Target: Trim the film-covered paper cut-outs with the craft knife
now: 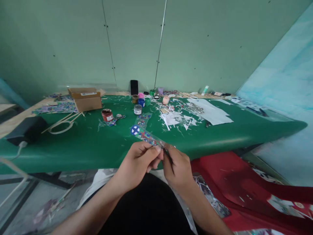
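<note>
The worktop is green, the jar red, the paper scraps white, and the strip multicoloured with a blue-and-white disc.

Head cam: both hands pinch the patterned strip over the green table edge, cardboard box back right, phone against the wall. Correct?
One error: the cardboard box sits back left, not back right, as the head view shows. The rest holds: left hand and right hand pinch the patterned strip, and the phone stands against the wall.
</note>
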Demonstrator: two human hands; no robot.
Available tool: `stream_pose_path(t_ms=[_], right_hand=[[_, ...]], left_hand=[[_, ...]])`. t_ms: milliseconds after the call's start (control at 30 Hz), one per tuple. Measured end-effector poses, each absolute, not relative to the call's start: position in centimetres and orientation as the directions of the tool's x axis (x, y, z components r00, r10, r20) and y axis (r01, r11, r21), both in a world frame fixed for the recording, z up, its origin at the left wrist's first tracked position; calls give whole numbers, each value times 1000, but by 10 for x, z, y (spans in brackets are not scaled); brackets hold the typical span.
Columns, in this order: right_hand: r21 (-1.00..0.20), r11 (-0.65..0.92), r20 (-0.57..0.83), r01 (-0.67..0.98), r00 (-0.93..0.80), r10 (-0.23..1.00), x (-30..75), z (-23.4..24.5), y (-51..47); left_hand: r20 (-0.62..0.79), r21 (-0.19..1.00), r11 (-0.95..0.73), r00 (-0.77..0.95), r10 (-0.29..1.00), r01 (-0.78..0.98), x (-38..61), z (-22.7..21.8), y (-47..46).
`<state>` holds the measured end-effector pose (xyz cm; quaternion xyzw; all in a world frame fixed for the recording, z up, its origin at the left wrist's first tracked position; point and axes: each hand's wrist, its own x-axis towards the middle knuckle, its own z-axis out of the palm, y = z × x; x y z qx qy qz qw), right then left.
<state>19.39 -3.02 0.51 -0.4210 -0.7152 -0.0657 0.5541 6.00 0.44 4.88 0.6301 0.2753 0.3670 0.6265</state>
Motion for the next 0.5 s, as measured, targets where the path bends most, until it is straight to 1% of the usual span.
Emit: stream_pose_path(t_ms=[300,400,500], right_hand=[[-391,628,826,673,-44,562,194,4,-33],[-389,627,824,674,-50,565,194,4,-33],[-375,618,830,691,-45,555,194,4,-33]], left_hand=[[109,993,-108,640,761,-40,56,52,4],[75,997,-80,664,744,-23,55,53,3],[49,999,-47,655,754,-20,54,52,3]])
